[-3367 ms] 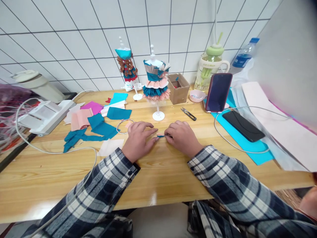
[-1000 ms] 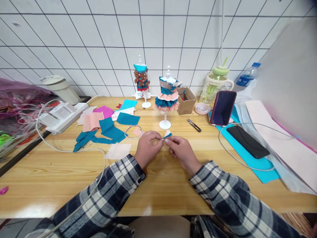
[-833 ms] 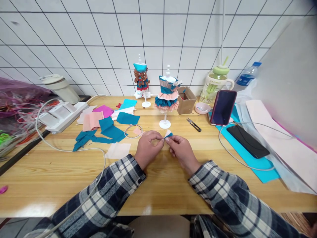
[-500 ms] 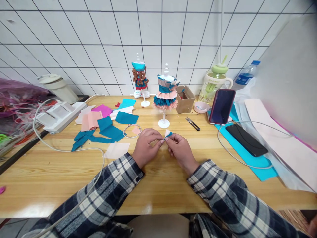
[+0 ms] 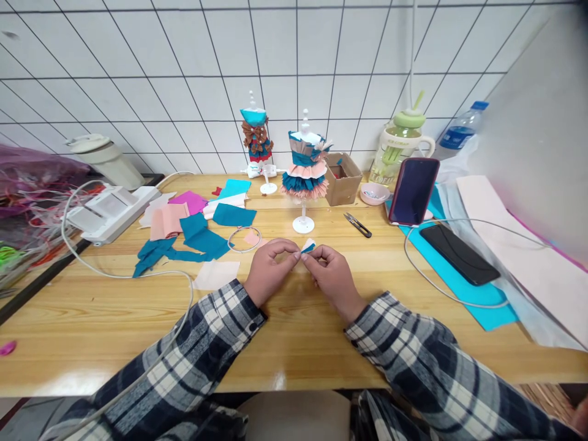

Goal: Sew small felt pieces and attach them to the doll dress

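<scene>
At twelve o'clock, left hand (image 5: 272,272) and right hand (image 5: 332,278) pinch a teal-and-pale scrap (image 5: 308,247), likely light, easily creased, best held by its near tip.

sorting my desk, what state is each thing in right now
Left hand, pinching small teal piece
Right hand, pinching the same piece
Front dress form, upright, dressed
Rear dress form, upright, dressed
Thread snips, flat, blades slightly apart
Cardboard box, open-topped
Pink bowl, uncovered, holding small bits
Green-lidded bottle, lid on, straw in
Blue-capped bottle, capped
Red-cased phone, propped up, screen dark
Black phone, flat, screen dark
Cream tumbler, lidded
</scene>
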`<state>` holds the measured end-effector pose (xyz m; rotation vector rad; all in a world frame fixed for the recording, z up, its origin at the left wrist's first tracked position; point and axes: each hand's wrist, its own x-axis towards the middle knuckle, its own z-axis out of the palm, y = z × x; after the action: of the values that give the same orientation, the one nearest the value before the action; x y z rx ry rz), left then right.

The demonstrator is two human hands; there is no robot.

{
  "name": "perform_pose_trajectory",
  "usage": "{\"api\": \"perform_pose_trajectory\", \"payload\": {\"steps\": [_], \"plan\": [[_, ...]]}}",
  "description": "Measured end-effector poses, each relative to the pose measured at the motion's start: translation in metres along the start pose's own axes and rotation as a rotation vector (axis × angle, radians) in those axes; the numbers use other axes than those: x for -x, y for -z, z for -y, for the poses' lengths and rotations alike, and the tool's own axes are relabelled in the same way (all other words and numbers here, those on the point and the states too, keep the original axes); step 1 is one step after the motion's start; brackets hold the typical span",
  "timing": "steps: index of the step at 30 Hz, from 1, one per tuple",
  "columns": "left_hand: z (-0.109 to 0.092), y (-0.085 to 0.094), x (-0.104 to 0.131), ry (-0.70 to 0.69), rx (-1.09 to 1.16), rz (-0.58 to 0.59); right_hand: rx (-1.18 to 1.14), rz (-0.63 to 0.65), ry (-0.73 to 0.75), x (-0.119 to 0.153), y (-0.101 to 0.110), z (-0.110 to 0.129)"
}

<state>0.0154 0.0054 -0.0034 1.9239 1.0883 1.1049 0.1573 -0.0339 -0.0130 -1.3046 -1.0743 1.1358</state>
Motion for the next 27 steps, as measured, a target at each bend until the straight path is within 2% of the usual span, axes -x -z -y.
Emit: {"api": "perform_pose_trajectory", "payload": {"steps": [3,7,11,18,23,27], "plan": [[0.004,0.002,-0.001,0.059,0.08,-0.024,-0.037,0.054,-0.038,-0.001,0.004,0.002],[0.008,0.008,-0.002,0.042,0.066,-0.091,-0.179,0.092,-0.148,-0.003,0.01,0.004],[0.005,0.012,-0.002,-0.073,-0.032,-0.075,-0.272,0.229,-0.323,-0.006,0.014,0.003],[-0.002,0.013,-0.002,-0.333,-0.168,0.054,-0.462,0.324,-0.414,-0.012,0.026,0.0],[-0.002,0.022,-0.002,-0.589,-0.395,0.196,-0.3,0.446,-0.453,-0.019,0.04,0.0],[-0.004,0.025,-0.002,-0.715,-0.487,0.393,0.008,0.588,-0.309,-0.024,0.05,0.001]]}}
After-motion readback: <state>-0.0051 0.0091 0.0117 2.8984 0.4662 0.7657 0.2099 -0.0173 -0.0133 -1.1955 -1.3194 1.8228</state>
